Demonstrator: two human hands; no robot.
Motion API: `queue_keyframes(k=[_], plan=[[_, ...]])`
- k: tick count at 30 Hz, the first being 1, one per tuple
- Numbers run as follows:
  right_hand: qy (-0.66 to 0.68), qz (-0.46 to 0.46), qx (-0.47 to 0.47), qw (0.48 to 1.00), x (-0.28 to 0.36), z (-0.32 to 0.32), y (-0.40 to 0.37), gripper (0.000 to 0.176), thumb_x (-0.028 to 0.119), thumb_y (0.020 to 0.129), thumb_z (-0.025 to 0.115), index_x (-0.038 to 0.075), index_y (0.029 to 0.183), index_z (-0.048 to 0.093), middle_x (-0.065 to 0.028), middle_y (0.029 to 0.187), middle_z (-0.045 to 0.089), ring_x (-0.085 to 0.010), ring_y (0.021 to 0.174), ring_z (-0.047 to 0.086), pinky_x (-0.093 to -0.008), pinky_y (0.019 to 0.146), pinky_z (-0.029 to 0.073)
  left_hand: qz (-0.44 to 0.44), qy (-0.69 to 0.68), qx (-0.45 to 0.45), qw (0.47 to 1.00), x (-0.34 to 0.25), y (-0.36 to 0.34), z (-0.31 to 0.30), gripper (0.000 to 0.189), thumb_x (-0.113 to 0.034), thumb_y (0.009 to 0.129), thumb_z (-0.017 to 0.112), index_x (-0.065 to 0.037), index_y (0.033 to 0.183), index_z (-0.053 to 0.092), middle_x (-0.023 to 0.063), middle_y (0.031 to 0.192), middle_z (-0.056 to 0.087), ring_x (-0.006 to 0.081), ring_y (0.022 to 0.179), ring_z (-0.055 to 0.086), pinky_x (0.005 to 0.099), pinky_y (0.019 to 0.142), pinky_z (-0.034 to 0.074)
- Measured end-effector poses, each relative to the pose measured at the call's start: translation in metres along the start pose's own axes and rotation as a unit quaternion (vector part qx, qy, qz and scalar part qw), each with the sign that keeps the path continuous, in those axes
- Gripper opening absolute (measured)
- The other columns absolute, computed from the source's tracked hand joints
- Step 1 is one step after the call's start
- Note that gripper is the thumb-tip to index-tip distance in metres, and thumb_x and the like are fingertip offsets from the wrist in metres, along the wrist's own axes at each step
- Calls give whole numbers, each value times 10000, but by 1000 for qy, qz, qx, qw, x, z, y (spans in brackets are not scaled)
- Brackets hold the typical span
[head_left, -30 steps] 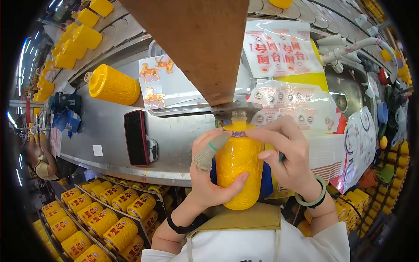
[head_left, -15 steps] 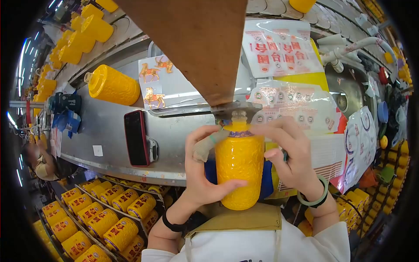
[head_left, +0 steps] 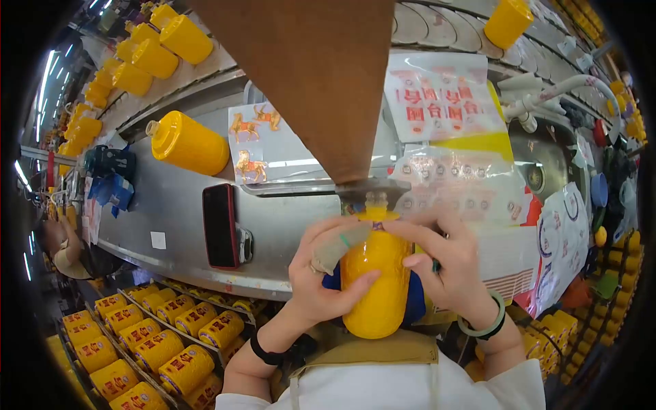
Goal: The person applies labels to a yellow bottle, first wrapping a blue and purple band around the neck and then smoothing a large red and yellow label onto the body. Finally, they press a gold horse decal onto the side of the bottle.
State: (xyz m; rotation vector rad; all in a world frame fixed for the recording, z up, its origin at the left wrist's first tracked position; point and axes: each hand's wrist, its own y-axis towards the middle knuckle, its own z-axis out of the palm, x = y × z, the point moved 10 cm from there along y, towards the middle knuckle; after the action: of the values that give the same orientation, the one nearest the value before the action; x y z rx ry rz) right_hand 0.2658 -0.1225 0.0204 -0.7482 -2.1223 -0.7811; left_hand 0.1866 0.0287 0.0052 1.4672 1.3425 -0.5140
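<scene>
A glossy yellow bottle point(head_left: 374, 301) with embossed sides and a clear glass-like stopper stands nearly upright in front of my body. My left hand point(head_left: 318, 277) wraps its left side, thumb across the front, with a beige finger cover point(head_left: 331, 254) on one finger. At the bottle's shoulder, a purple patterned band point(head_left: 377, 225) shows between the fingertips of both hands. My right hand point(head_left: 447, 263) has its index finger pressed at that band and its thumb against the right side; its other fingers curl above. Blue material point(head_left: 415, 301) shows behind the bottle.
A brown post point(head_left: 321, 82) hangs over the bench centre. On the metal bench lie a phone point(head_left: 219, 225), a sheet of gold horse stickers point(head_left: 247, 145) and another yellow bottle point(head_left: 191, 143). Sticker sheets point(head_left: 437, 96) lie right, beside a sink point(head_left: 536, 174). Crated yellow bottles point(head_left: 184, 365) stand lower left.
The fingertips of both hands have come closer together over the band, covering more of it. My right thumb has moved in to the bottle's side. The view has shifted slightly upward.
</scene>
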Motion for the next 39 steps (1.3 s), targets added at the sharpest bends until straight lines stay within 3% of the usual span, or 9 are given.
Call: queue_keyframes(k=[10, 14, 17, 19, 22, 27, 32, 34, 39], plan=[[27, 12, -1, 1000, -2, 1, -1, 337, 167, 885, 752, 67, 1207, 750, -131, 1024, 629, -249, 835, 607, -347, 705, 513, -7, 1, -9, 1000, -2, 0, 0, 460, -88, 774, 827, 3, 1209, 711, 144, 1199, 721, 328, 1154, 647, 419, 1006, 524], [46, 33, 10, 998, -7, 0, -2, 347, 258, 971, 671, 43, 1238, 722, -146, 1041, 628, -270, 838, 603, -355, 736, 508, 6, 12, 6, 1000, -4, 1, 2, 477, -99, 778, 820, 4, 1228, 698, 147, 1201, 710, 332, 1169, 637, 420, 1022, 508], [75, 67, 1, 995, -13, -6, -4, 404, 320, 1034, 576, 9, 1267, 684, -158, 1063, 633, -272, 843, 599, -359, 765, 503, -60, -60, -5, 996, 10, 1, 2, 501, -113, 780, 817, 0, 1249, 684, 150, 1208, 693, 332, 1180, 627, 415, 1042, 486], [91, 77, -17, 993, -16, -11, -7, 443, 349, 1062, 523, -11, 1279, 663, -166, 1076, 637, -270, 847, 597, -360, 780, 501, -97, -190, -91, 973, 26, -3, -5, 509, -125, 779, 818, -9, 1255, 680, 156, 1217, 680, 323, 1190, 618, 408, 1055, 470], [104, 89, -23, 990, -20, -10, -12, 481, 364, 1087, 458, -36, 1286, 638, -181, 1108, 644, -264, 875, 601, -365, 798, 502, -42, -77, -3, 996, 17, 1, 1, 488, -125, 787, 816, -12, 1243, 684, 156, 1217, 683, 317, 1178, 626, 408, 1047, 480], [125, 82, -51, 988, -21, -7, -17, 576, 449, 1105, 394, -44, 1292, 626, -196, 1109, 650, -289, 936, 618, -391, 854, 506, -19, -41, -4, 999, 10, 1, 3, 477, -122, 791, 819, -5, 1233, 686, 153, 1214, 688, 318, 1156, 640, 414, 1033, 496], [147, 87, -67, 983, -23, -4, -22, 595, 472, 1102, 394, -41, 1292, 628, -192, 1091, 643, -282, 922, 612, -389, 853, 502, 6, -16, 7, 1000, 7, 1, 3, 500, -135, 805, 809, 18, 1256, 657, 174, 1245, 660, 322, 1162, 626, 417, 1028, 491], [154, 85, -79, 981, -23, -9, -27, 590, 472, 1100, 400, -37, 1295, 629, -182, 1061, 635, -273, 897, 601, -381, 835, 499, 7, -61, -67, 996, 8, 2, -11, 523, -155, 831, 784, 42, 1285, 613, 191, 1295, 610, 317, 1195, 589, 410, 1042, 466], [62, 154, -2, 986, -23, -5, -45, 489, 375, 995, 632, 12, 1322, 638, -121, 915, 535, -240, 830, 535, -343, 738, 458, -25, -142, -51, 988, 27, 0, -16, 499, -141, 840, 761, 42, 1279, 608, 181, 1294, 609, 304, 1201, 575, 401, 1046, 453]])
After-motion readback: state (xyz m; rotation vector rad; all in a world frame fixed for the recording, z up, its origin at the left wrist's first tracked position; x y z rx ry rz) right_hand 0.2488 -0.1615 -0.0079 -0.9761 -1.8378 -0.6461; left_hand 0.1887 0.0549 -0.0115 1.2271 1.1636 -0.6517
